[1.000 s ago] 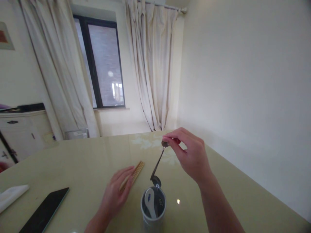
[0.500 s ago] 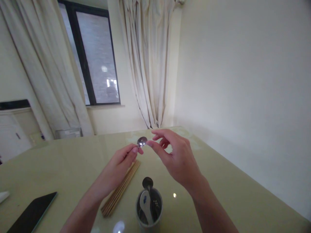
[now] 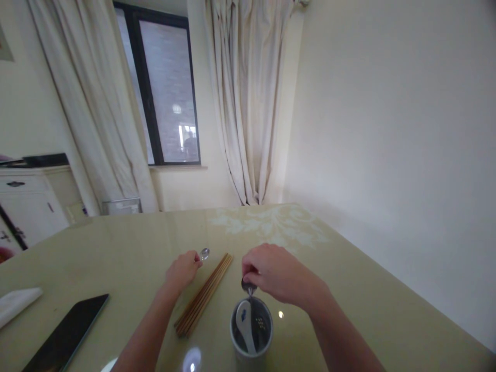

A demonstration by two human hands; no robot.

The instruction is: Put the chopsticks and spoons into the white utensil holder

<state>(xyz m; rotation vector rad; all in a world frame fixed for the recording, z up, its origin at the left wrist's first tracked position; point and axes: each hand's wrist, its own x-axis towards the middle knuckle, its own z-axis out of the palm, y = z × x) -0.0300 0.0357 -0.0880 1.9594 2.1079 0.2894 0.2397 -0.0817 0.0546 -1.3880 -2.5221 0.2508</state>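
Observation:
A shiny metal spoon (image 3: 205, 253) is pinched in my left hand (image 3: 183, 269), its bowl pointing away from me, low over the table left of the chopsticks. My right hand (image 3: 284, 274) grips the bowl end of another metal spoon (image 3: 247, 285), whose handle runs down into a round utensil holder (image 3: 233, 330). Inside that holder also stands a white soup spoon (image 3: 244, 320) with a blue mark, leaning against the rim. Between my forearms lies a bundle of wooden chopsticks (image 3: 203, 297) on the table.
The glossy pale green table (image 3: 127, 248) meets a white wall on the right. At the left lie a dark flat tablet-like object (image 3: 70, 330) and something white (image 3: 19, 304). Beyond the table are curtains (image 3: 248, 103), a window and a white cabinet (image 3: 29, 199).
My left hand has moved left and down with its spoon. My right hand has left that spoon, come down to the holder and taken hold of the spoon there. The view has shifted slightly left.

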